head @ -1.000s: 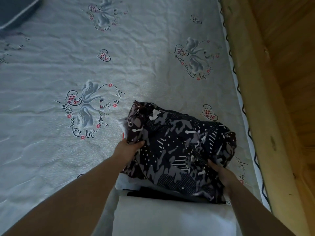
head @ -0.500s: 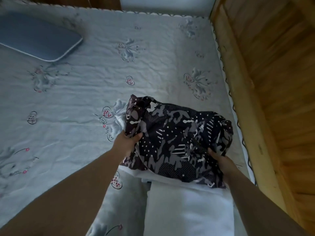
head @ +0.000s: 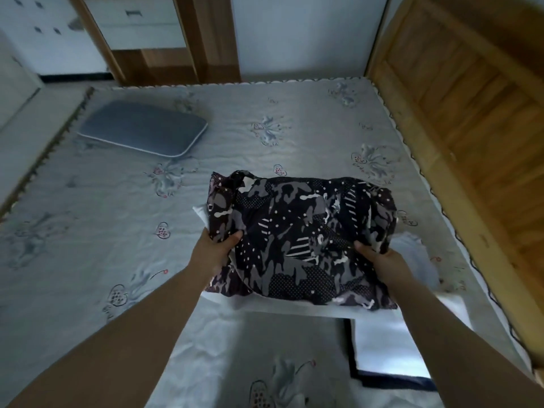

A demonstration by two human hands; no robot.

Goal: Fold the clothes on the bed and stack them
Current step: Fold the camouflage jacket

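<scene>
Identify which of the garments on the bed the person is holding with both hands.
The dark patterned garment, gripped by the left hand and right hand. The white folded clothes lie beneath it, plain and unheld.

both forearms are bare back from the left hand point(head: 216, 250) and the right hand point(head: 379, 260); no sleeve, watch, ring or band shows on either wrist or arm.

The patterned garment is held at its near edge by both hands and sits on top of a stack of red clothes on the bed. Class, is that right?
Not quite. The head view shows the patterned garment held by the left hand and right hand, on the bed, but the clothes under it are white, not red.
</scene>
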